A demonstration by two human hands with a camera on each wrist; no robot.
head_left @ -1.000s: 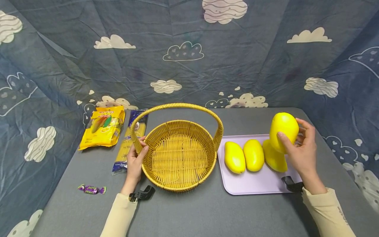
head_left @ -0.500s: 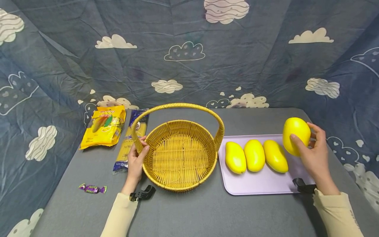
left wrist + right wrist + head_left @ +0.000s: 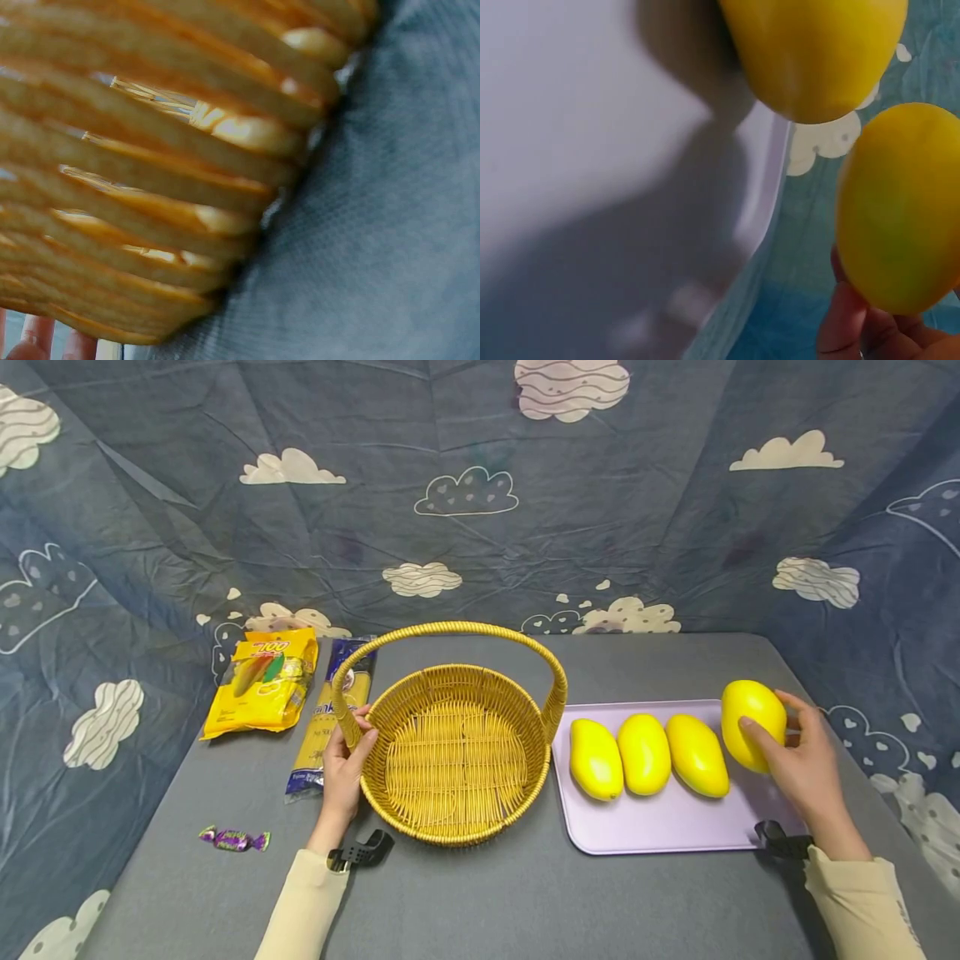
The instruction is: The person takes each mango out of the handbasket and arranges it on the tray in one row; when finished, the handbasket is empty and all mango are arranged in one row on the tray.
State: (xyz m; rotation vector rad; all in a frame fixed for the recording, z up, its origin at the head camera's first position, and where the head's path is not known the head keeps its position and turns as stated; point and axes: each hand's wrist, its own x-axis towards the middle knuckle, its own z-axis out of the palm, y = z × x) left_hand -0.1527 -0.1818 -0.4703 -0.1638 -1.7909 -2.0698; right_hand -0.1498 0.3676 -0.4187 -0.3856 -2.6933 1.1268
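Observation:
My left hand [image 3: 343, 777] grips the left side of a golden wicker basket [image 3: 459, 768] at the foot of its tall arched handle. The woven wall [image 3: 142, 172] fills much of the left wrist view, with fingertips at its lower left edge. My right hand [image 3: 808, 772] holds a yellow mango [image 3: 753, 727] between thumb and fingers, over the right end of a lilac tray [image 3: 645, 831]. Three more mangoes [image 3: 643, 754] lie side by side on that tray. In the right wrist view the held mango [image 3: 904, 214] appears beside another mango [image 3: 817, 56].
Left of the basket lie a long blue-and-clear pack of spaghetti [image 3: 318, 731] and a yellow snack bag [image 3: 262, 685]. A purple wrapped candy [image 3: 235, 839] sits nearer the front left. Cloud-printed cloth [image 3: 465, 543] hangs behind the grey table [image 3: 480, 910].
My right hand has carried its mango to the right, then lower, uncovering the third mango on the tray. My left hand and the basket stay in place.

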